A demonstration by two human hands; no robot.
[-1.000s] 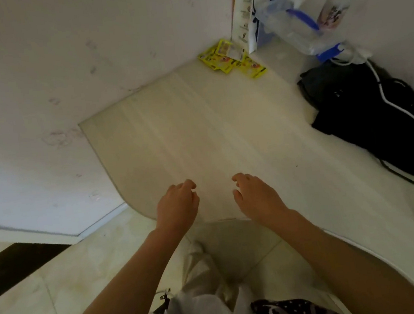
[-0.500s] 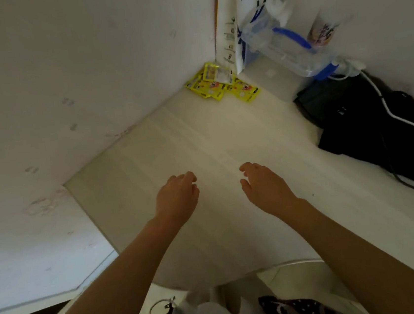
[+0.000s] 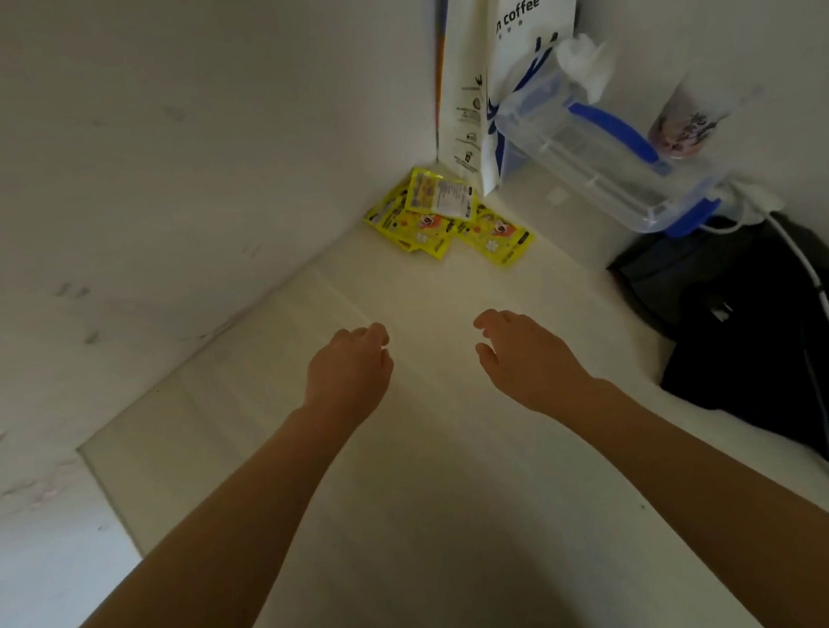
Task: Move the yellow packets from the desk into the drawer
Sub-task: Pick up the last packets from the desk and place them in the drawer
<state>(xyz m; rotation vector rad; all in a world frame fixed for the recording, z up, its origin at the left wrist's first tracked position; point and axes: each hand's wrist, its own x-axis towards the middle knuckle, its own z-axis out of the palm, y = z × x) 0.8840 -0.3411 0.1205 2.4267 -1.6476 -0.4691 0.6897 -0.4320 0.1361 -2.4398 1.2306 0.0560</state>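
Both hands hover over the pale desk (image 3: 476, 513), the left hand (image 3: 349, 373) and right hand (image 3: 523, 355) side by side, fingers loosely curled and holding nothing. The yellow packets (image 3: 448, 219) lie in a small overlapping pile in the far corner, against the wall, just beside a white paper bag (image 3: 516, 44). A clear jug (image 3: 601, 153) and a black bag (image 3: 777, 344) sit to the right.

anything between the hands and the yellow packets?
No. In the head view, only bare desk lies between the left hand, the right hand and the yellow packets in the far corner.
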